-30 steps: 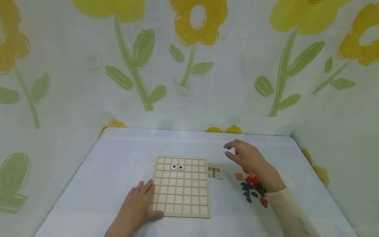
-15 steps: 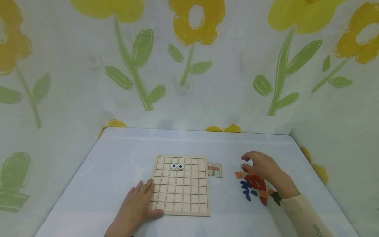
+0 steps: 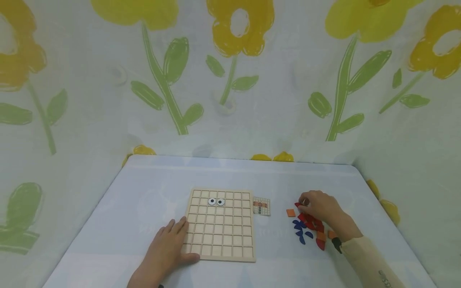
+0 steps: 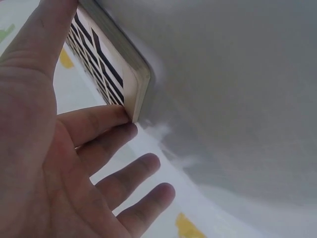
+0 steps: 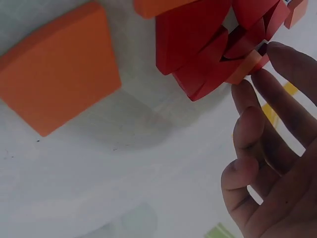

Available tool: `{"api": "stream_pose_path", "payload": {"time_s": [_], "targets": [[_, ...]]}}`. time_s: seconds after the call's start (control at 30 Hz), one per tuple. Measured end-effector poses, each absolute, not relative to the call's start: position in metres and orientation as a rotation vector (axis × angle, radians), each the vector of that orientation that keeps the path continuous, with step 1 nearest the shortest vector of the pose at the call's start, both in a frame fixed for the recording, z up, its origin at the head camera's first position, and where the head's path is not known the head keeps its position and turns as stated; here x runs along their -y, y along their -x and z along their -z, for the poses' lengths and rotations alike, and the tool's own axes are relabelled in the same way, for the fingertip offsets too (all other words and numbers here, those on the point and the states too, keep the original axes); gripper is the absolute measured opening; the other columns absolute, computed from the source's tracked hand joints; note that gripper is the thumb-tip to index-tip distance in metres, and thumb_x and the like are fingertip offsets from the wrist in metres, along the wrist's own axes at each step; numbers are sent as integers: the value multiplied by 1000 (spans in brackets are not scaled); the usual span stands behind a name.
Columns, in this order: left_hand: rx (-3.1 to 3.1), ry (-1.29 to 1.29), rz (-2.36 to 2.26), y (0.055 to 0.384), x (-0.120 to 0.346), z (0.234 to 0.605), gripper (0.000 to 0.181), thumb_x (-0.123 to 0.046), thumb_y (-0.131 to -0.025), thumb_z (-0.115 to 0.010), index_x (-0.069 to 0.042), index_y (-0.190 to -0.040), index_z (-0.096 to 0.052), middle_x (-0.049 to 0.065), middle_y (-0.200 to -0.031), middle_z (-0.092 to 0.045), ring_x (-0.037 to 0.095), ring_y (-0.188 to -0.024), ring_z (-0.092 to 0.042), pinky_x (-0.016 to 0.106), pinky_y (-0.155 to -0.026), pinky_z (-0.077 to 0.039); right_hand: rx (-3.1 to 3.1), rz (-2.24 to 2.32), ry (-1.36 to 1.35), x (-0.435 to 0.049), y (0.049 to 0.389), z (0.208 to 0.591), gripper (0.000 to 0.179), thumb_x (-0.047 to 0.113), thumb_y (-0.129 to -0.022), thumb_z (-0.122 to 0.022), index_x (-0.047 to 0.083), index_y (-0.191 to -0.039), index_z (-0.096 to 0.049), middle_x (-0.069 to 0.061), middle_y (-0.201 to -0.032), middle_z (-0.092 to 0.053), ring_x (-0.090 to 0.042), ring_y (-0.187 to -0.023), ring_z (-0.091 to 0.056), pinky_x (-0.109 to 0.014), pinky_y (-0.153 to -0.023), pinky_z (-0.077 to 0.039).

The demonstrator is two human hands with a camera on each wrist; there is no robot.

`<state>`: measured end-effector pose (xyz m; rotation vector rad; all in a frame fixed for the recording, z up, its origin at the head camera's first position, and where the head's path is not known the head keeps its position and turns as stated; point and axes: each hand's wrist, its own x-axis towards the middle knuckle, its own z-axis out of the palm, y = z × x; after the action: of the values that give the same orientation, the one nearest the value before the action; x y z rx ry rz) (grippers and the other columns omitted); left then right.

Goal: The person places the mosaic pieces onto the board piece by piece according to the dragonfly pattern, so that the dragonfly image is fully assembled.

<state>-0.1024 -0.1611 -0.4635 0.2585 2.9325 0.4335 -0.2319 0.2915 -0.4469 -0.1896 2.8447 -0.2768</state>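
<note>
With your left grip point(image 3: 167, 244) spread and right grip point(image 3: 319, 206) too hidden to tell, lift the likely light, stiff red tiles point(image 3: 309, 222), lower right in head view, by their edges.

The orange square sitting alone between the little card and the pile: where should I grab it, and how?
Probably pinch the orange square by its left and right edges, coming straight down from above. It lies flat by itself, and its straight sides should be easy to squeeze. Mind the blue pieces near its closest right corner.
</note>
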Motion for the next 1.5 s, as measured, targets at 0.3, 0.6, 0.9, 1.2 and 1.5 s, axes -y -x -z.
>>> {"api": "stream_pose_path", "payload": {"time_s": [0.3,0.6,0.9,1.2,1.5], "targets": [[-2937,-233,-437,100,160,463,110,-63,-67,-83,6,-145,-49,21,-154,-44,51,-141,-36,66,-113,-32,-2847,276,250,-289,232,449,24,26,-86,-81,12,-106,-75,0,-96,-70,-18,-85,-62,-44,-75,-60],[-2943,-233,-442,99,159,462,109,-63,-68,-84,6,-145,-50,20,-154,-44,50,-141,-36,65,-113,-32,-2889,299,282,-288,232,451,22,23,-86,-81,13,-104,-75,0,-95,-69,-18,-84,-62,-42,-74,-61],[-2945,-230,-463,97,159,461,106,-60,-69,-85,6,-145,-50,20,-154,-45,49,-141,-37,65,-113,-32,-3055,319,507,-272,232,444,24,24,-84,-84,15,-105,-76,3,-94,-69,-15,-82,-61,-38,-76,-61],[-2941,-235,-455,101,159,464,109,-62,-67,-84,7,-145,-50,21,-154,-44,51,-141,-36,67,-113,-31,-3108,390,758,-231,232,429,24,24,-85,-84,17,-107,-76,1,-99,-70,-18,-83,-62,-32,-74,-59],[-2954,-276,-444,100,159,461,105,-58,-68,-86,9,-141,-52,23,-152,-46,52,-139,-38,66,-112,-32,-3184,468,1111,-192,239,419,21,22,-85,-83,20,-105,-77,8,-99,-70,-7,-77,-58,-23,-64,-53]]}}
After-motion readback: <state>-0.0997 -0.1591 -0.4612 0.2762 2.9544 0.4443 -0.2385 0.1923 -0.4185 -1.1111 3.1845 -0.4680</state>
